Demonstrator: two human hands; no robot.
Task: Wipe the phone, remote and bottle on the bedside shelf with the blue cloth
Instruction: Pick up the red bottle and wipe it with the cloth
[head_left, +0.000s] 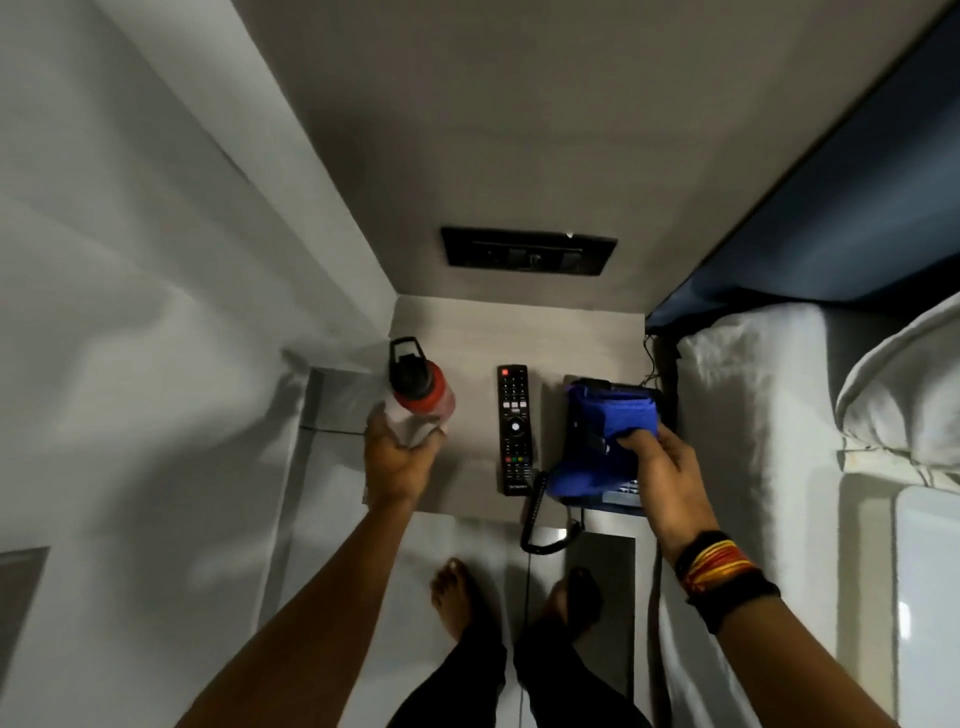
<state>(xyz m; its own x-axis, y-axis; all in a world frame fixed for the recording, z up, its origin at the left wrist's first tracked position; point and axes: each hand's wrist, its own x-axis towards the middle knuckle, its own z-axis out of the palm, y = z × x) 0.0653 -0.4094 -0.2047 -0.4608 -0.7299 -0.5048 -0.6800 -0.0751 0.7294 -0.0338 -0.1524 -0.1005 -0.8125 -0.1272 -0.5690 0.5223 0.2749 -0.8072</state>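
Observation:
On the grey bedside shelf (467, 338) stand three objects. My left hand (397, 460) grips the lower body of the bottle (421, 395), which has a red band and a black cap with a loop. The black remote (514, 428) lies flat in the middle, buttons up. At the right sits the dark desk phone (621, 496), mostly covered by the folded blue cloth (605, 431). My right hand (662, 475) pinches the cloth on top of the phone. The phone's coiled cord (535, 519) hangs off the shelf's front edge.
A black switch panel (527, 252) is set in the wall above the shelf. A white curtain (156, 338) hangs at the left. The bed with white pillows (753, 395) presses against the shelf's right side. My bare feet (457, 597) stand on the floor below.

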